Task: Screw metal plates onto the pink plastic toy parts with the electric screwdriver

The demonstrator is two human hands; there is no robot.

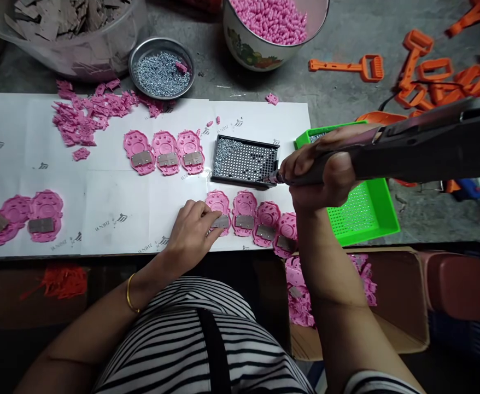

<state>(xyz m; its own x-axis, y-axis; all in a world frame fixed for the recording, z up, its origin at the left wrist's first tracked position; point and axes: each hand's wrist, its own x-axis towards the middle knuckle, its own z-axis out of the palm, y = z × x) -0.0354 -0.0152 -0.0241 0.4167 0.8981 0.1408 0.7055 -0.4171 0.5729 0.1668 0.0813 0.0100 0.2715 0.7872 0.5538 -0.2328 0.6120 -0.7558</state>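
My right hand (322, 172) is wrapped round a dark electric screwdriver (404, 153). Its bit points down-left at the near right corner of a black perforated screw tray (246, 158), where small silver screws stand in the holes. My left hand (193, 230) pinches the grey plate (222, 221) on a pink plastic shell (217, 201) in the near row. Several like shells, such as this pink shell (245, 205), run off to the right with grey plates on them. The last one is partly hidden by my right forearm.
Three pink shells (165, 145) lie farther back, beside a heap of small pink parts (88, 115). Behind stand a metal bowl (135, 71) of screws and an enamel bowl (240, 52) of pink pieces. A green tray (391, 219) lies right, near orange parts (414, 52). An open cardboard box (399, 306) sits below the edge.
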